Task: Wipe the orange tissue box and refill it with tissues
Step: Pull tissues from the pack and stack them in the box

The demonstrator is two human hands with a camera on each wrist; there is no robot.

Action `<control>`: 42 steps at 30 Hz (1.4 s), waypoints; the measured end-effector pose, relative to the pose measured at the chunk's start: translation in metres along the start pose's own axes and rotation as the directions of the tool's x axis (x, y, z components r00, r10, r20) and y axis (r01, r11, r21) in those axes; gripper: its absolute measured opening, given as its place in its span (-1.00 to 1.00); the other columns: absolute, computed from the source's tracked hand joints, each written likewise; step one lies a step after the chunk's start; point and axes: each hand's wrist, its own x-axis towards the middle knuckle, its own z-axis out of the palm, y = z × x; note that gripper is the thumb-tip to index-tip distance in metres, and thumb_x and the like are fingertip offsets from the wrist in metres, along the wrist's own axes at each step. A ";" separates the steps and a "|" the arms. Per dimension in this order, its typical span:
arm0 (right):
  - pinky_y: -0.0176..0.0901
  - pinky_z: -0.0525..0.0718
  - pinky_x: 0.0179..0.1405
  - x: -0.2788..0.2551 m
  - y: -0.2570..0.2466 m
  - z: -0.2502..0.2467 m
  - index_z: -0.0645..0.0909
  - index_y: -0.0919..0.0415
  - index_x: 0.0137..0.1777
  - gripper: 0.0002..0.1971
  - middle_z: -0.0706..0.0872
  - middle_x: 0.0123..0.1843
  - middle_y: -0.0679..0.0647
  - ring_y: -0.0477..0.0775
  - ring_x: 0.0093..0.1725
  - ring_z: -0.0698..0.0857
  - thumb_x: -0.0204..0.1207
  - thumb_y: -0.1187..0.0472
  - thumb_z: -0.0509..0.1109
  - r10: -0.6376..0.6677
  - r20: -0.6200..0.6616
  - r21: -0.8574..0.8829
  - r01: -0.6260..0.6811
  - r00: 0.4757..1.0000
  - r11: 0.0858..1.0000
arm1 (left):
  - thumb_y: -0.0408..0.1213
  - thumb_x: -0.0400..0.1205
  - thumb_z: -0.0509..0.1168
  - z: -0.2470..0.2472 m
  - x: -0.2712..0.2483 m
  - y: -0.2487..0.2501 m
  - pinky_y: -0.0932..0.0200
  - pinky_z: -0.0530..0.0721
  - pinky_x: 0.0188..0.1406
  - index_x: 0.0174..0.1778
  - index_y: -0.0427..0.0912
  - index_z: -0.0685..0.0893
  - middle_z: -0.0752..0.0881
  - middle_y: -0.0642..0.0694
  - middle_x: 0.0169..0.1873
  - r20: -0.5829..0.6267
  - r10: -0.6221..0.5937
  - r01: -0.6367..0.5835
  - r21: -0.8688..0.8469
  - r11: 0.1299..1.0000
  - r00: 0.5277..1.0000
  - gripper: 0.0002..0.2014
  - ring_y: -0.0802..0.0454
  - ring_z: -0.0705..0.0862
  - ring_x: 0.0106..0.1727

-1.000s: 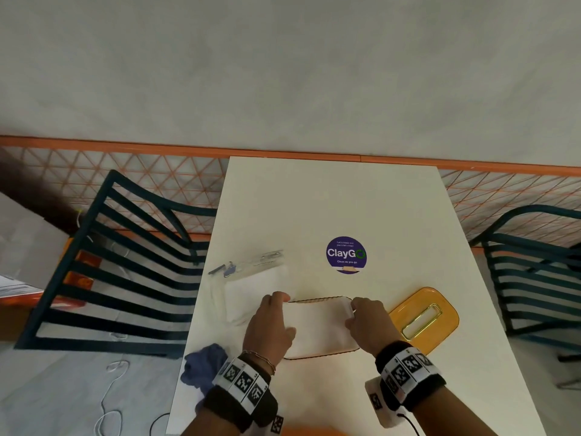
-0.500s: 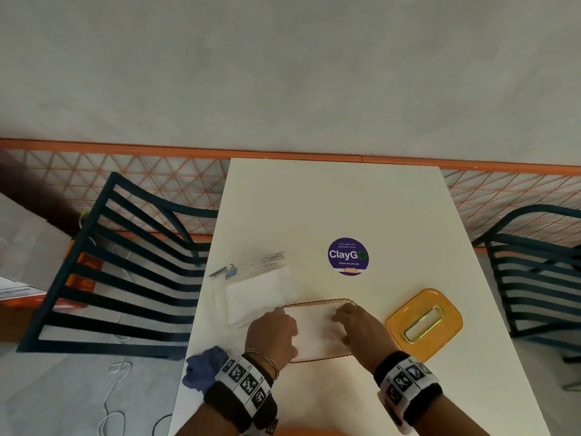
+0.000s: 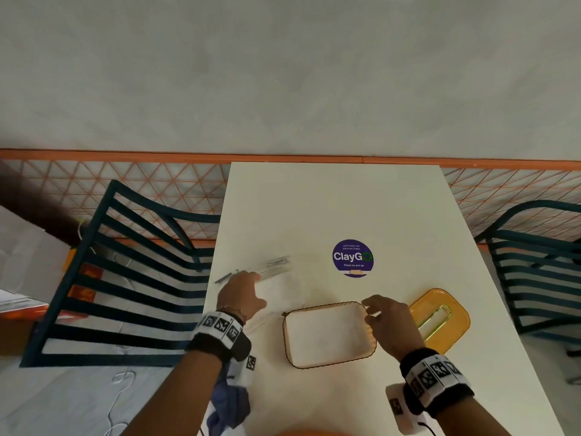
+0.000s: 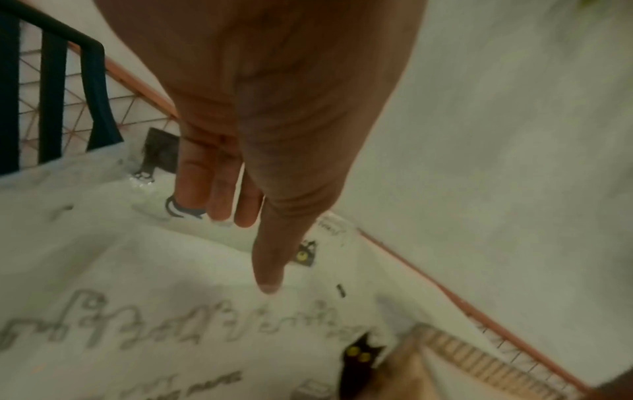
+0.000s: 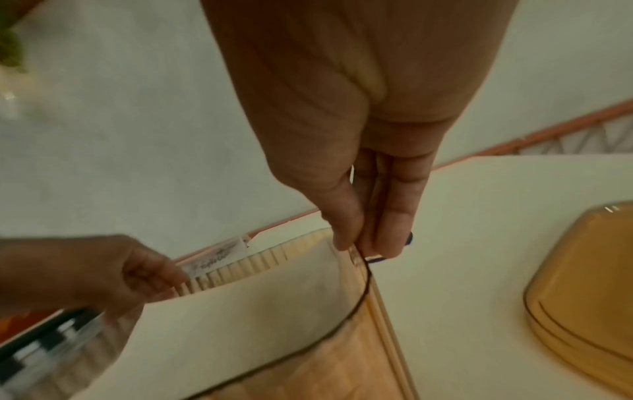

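The translucent orange tissue box (image 3: pixel 372 349) stands open near the table's front, with a stack of white tissues (image 3: pixel 327 333) inside. Its orange lid (image 3: pixel 440 320) lies flat just to the right. My right hand (image 3: pixel 367 309) pinches the box's far right rim (image 5: pixel 359 259), thumb inside and fingers outside. My left hand (image 3: pixel 248 278) reaches left of the box, its straight fingers (image 4: pixel 219 200) over the clear plastic tissue pack (image 3: pixel 279 287), whose cat print (image 4: pixel 356 362) shows in the left wrist view. I cannot tell whether they touch it.
A blue cloth (image 3: pixel 231 404) hangs off the table's front left edge under my left forearm. A round purple sticker (image 3: pixel 352 259) marks the table's middle. Dark slatted chairs stand at the left (image 3: pixel 125 278) and right (image 3: pixel 540 278). A wall closes the far end.
Both hands have left the tissues in the box. My left hand moved left and away to the tissue pack. My right hand shifted to the box's far right rim.
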 end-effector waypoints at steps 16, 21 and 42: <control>-0.42 0.57 -0.20 -0.002 -0.002 0.004 0.78 0.07 0.22 -0.73 0.85 0.05 0.00 -0.05 -0.11 0.75 0.60 0.36 0.46 0.116 -0.022 0.039 -0.116 0.993 0.993 | 0.20 0.29 0.66 0.025 0.027 -0.005 -0.07 0.43 0.59 0.54 -0.07 0.48 0.51 -0.13 0.46 0.048 0.061 -0.072 0.274 0.959 0.997 -0.06 -0.15 0.49 0.52; -0.29 0.67 -0.09 -0.002 -0.004 0.004 0.78 0.09 0.23 -0.73 0.86 0.06 0.02 -0.02 -0.08 0.77 0.60 0.37 0.46 0.123 -0.020 0.033 -0.123 0.992 0.992 | 0.13 0.28 0.69 0.024 0.024 -0.004 -0.06 0.47 0.55 0.48 -0.07 0.50 0.54 -0.13 0.41 0.022 0.063 -0.067 0.268 0.961 0.998 -0.11 -0.14 0.52 0.47; -0.21 0.69 0.13 0.000 -0.070 -0.020 0.63 -0.06 0.40 -0.43 0.73 0.24 -0.16 -0.14 0.05 0.70 0.38 0.00 0.69 -0.119 -0.041 0.069 0.121 0.992 0.990 | -0.08 0.56 0.53 -0.017 -0.004 -0.018 0.05 0.74 0.07 0.06 0.00 0.73 0.82 0.03 -0.01 0.076 0.059 -0.014 -0.487 0.873 0.995 -0.78 0.00 0.78 0.03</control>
